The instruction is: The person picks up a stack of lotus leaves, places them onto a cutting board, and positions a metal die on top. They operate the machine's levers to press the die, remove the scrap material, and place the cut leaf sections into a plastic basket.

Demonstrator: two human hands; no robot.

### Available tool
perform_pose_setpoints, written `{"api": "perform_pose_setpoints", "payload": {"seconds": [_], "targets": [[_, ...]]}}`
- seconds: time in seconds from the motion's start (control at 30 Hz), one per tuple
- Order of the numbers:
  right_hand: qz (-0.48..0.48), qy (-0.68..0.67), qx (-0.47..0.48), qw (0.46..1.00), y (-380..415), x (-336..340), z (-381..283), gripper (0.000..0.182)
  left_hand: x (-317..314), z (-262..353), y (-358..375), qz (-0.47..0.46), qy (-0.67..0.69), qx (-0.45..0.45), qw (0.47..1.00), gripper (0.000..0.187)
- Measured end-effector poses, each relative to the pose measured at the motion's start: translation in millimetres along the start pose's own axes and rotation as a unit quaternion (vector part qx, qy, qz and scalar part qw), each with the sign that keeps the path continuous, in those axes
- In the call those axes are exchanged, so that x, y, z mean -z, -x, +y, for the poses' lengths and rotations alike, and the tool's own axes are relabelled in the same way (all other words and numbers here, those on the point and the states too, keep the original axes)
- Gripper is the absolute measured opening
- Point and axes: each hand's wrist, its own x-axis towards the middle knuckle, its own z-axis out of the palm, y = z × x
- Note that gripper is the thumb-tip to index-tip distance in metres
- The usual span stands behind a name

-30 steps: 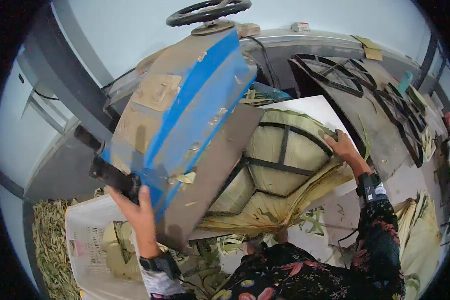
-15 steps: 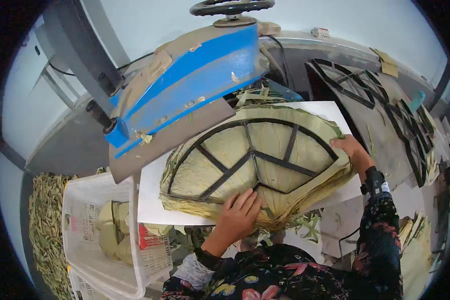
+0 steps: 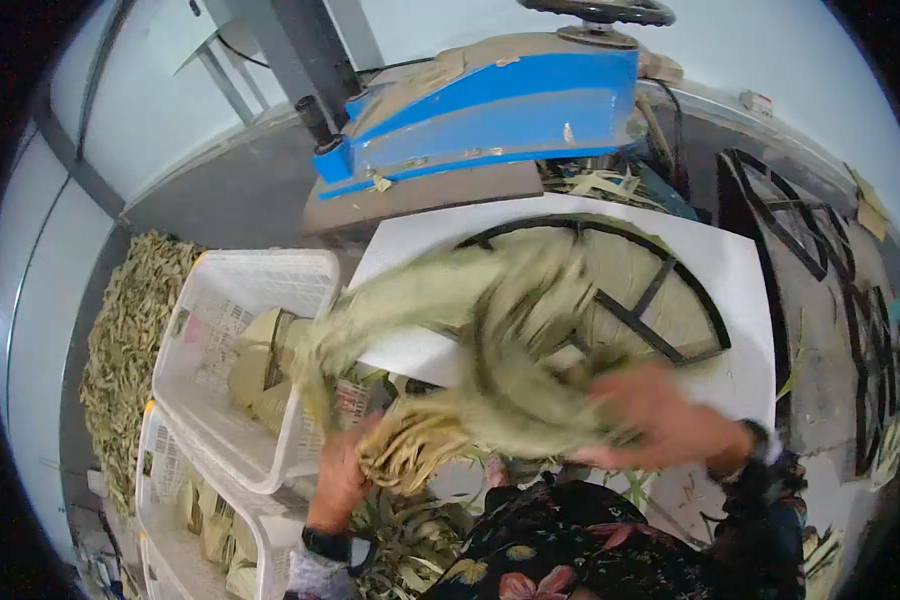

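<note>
the left hand has its fingers curled in against the folded, stalky end of the loose leaf strips, just in front of the near edge of the white board; the grip looks closed, though the fingertips are hidden behind the leaf. the right hand is at the near right side of the same strips, above the board's near edge, and it is too blurred for me to tell how far its fingers are open or whether they hold anything. the strips themselves bow upward in a smeared loop between the hands, one arm of it crossing the left part of the board. behind them the black frame lies on the board with pale leaf showing between its bars; its left half is mostly covered by the blur. the blue press head stands beyond the board's far left edge, leaving the frame uncovered. the step in hand looks to be separating the loose outer leaf from around the frame. as i judge it, the next move calls for a firm hold on both ends of the strips, so they come free without dragging the frame, and for room past the white basket just left of them.
</note>
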Motion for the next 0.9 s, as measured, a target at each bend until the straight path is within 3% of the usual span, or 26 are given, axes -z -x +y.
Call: {"api": "perform_pose_setpoints", "payload": {"seconds": [0.03,0.07,0.1,0.13,0.23,0.33,0.4,0.47,0.5,0.53,0.57,0.67,0.7,0.73,0.9], "targets": [[-0.07,-0.036,0.034,0.996,-4.4,-40.5,3.8,0.04,1.7,-12.0,37.8,-0.016,-0.091,-0.028,0.995,0.046],[-0.174,-0.064,0.007,0.983,-6.4,-77.3,7.4,0.041,-29.7,-64.3,118.1,-0.088,-0.126,0.057,0.986,0.048],[-0.277,-0.088,-0.019,0.957,-4.9,-101.8,10.6,0.044,-72.8,-114.9,210.5,-0.028,-0.047,0.066,0.996,0.046],[-0.276,-0.087,-0.012,0.957,0.8,-111.7,16.2,0.044,-74.4,-101.5,259.3,-0.199,-0.121,0.136,0.963,0.042],[-0.172,0.005,0.046,0.984,23.1,-106.2,39.9,0.041,-92.2,-62.5,343.4,-0.465,-0.095,0.225,0.851,0.041],[0.024,0.094,-0.004,0.995,40.3,-67.8,86.2,0.044,-99.2,-22.7,303.4,-0.629,-0.013,0.16,0.761,0.041],[0.132,0.1,-0.155,0.974,40.6,-53.7,110.7,0.044,-87.7,0.9,192.1,-0.569,0.011,0.049,0.821,0.04],[0.154,0.152,-0.184,0.959,32.8,-44.2,133.3,0.045,-72.5,29.7,55.2,-0.262,-0.045,-0.086,0.96,0.04],[0.174,0.199,-0.207,0.942,30.9,-44.9,141.0,0.046,-61.0,58.0,-21.5,-0.148,-0.093,-0.069,0.982,0.042],[0.18,0.204,-0.214,0.938,30.1,-50.5,146.3,0.046,-45.9,79.4,-82.1,-0.044,-0.06,-0.123,0.99,0.045],[0.131,0.243,-0.235,0.932,27.5,-55.7,152.6,0.043,-40.6,89.8,-130.5,-0.003,-0.043,-0.17,0.984,0.046],[0.032,0.327,-0.259,0.908,19.1,-63.9,159.2,0.035,-69.7,85.2,-217.8,0.015,-0.042,-0.262,0.964,0.054],[-0.019,0.364,-0.253,0.896,16.5,-66.7,162.0,0.032,-88.3,75.8,-233.8,-0.04,-0.064,-0.302,0.95,0.054],[-0.005,0.389,-0.246,0.888,16.3,-75.2,171.0,0.022,-98.7,72.4,-244.8,-0.093,-0.087,-0.341,0.931,0.054],[-0.003,0.386,-0.224,0.895,18.9,-80.3,163.7,0.019,-105.8,79.9,-247.0,-0.108,-0.128,-0.393,0.904,0.051]]}}
